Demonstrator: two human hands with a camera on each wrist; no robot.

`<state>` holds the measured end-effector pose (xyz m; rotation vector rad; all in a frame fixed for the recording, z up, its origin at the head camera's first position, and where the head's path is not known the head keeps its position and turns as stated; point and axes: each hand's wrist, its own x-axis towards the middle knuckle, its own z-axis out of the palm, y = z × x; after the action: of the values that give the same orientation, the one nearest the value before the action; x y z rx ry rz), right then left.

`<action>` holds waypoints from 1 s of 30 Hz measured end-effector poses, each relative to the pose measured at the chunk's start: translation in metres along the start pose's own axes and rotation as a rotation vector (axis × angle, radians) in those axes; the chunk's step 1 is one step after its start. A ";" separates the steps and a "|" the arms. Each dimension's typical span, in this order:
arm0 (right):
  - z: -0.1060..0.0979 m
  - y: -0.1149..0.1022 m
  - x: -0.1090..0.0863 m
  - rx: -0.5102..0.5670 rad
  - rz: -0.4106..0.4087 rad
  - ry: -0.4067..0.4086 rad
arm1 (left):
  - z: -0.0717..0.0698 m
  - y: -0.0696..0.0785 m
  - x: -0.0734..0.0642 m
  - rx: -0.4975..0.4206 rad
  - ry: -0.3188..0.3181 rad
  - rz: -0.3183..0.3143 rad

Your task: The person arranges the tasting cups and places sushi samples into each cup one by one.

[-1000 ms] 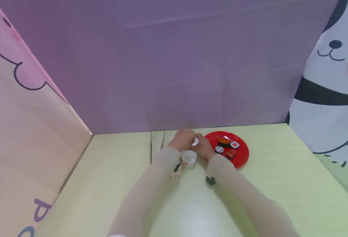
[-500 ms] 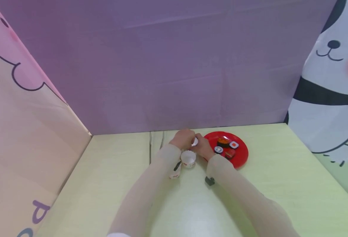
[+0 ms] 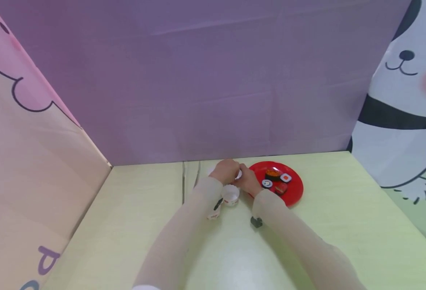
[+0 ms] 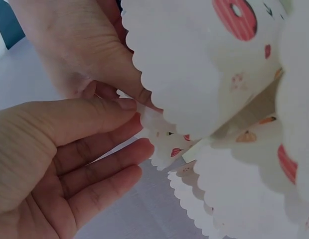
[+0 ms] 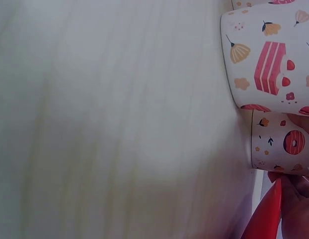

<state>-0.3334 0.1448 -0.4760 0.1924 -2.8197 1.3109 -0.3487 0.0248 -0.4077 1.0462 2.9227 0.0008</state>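
One paper cup [image 4: 167, 134], partly hidden, pinched by left hand [image 3: 225, 171] and right hand [image 3: 248, 180]; red plate [image 3: 295, 188] partly covered.

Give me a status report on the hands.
Left hand, right hand pinch scalloped paper cup. Second cup close in front. Red plate beside right hand.

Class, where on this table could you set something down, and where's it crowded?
Bare: right of the red plate, toward the panda wall; left of the left sleeve, toward the peach wall; between both sleeves, nearer than the dark block. Crowded: around the left hand, right hand and white cups.
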 end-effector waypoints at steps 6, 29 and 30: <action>0.001 0.001 0.001 0.011 0.002 -0.011 | 0.001 -0.001 0.000 0.032 0.000 0.001; 0.000 -0.001 0.001 -0.014 0.005 -0.010 | 0.002 -0.003 0.001 0.087 -0.015 0.023; -0.001 -0.001 0.001 -0.016 0.004 -0.011 | 0.002 -0.002 0.002 0.089 -0.019 0.021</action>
<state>-0.3340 0.1447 -0.4751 0.1943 -2.8401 1.2916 -0.3513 0.0240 -0.4098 1.0825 2.9188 -0.1387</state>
